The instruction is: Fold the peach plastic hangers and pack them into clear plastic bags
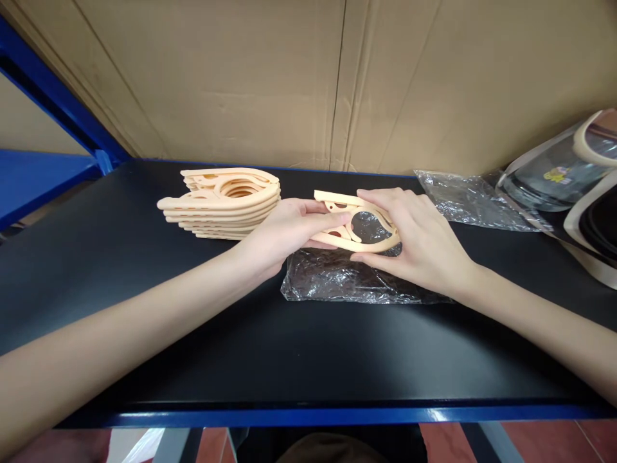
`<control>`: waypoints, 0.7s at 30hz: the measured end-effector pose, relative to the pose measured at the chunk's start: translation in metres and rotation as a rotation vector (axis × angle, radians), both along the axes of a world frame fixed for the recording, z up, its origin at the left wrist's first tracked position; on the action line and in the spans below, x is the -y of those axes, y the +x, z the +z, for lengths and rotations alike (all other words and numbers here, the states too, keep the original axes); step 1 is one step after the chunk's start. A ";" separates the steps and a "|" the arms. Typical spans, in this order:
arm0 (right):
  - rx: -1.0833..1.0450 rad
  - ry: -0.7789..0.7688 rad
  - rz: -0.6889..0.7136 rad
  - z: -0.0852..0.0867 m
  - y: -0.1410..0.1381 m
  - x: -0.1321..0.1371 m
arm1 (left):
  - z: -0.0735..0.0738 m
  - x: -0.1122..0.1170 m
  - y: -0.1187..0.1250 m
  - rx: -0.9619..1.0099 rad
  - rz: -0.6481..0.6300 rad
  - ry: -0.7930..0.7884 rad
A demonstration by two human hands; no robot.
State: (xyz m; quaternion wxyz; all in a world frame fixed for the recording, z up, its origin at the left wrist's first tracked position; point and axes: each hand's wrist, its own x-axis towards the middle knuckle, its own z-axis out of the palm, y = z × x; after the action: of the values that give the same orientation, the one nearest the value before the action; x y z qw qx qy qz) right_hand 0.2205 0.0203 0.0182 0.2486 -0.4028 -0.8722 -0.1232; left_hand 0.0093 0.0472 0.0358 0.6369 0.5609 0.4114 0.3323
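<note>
Step in hand, as judged: two-handed handling of one folded hanger (373,247). The left hand (289,233) pinches its left end; the right hand (419,231) clasps its right end. The hanger is at frame centre, over a clear plastic bag (337,280), right of the hanger stack (219,207). The next move likely calls for steady support at both ends.

Soft, fairly bright light, its source out of view, lays a pale sheen on the black shelf (318,354) on the near side of the right hand (418,233) and sharp glints on the crumpled plastic bag (332,281) beneath it. The left hand (284,233) looks mostly crisp, while wide-angle distortion tilts the blue post (58,90) far beyond it and stretches both forearms (144,341) toward the frame's edges.
</note>
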 end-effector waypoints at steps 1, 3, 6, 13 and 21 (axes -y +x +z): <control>0.006 0.002 0.002 0.000 0.000 0.001 | -0.002 0.000 0.000 -0.002 0.011 -0.007; 0.013 -0.010 0.007 0.000 -0.001 0.001 | -0.004 0.000 0.001 0.008 0.027 -0.019; 0.010 -0.056 0.005 0.001 0.003 -0.001 | -0.006 0.000 0.002 0.057 0.018 -0.027; -0.102 -0.280 -0.074 0.002 0.042 -0.009 | -0.008 0.000 -0.011 -0.231 -0.081 0.405; -0.072 -0.558 -0.160 0.015 0.092 -0.009 | -0.021 0.001 -0.029 -0.998 -0.378 0.979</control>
State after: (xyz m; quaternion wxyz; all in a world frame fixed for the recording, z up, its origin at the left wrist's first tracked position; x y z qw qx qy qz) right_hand 0.3121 0.0294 0.0331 0.1486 -0.5273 -0.8284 0.1167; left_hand -0.0198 0.0459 0.0147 0.0956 0.9283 0.3532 0.0669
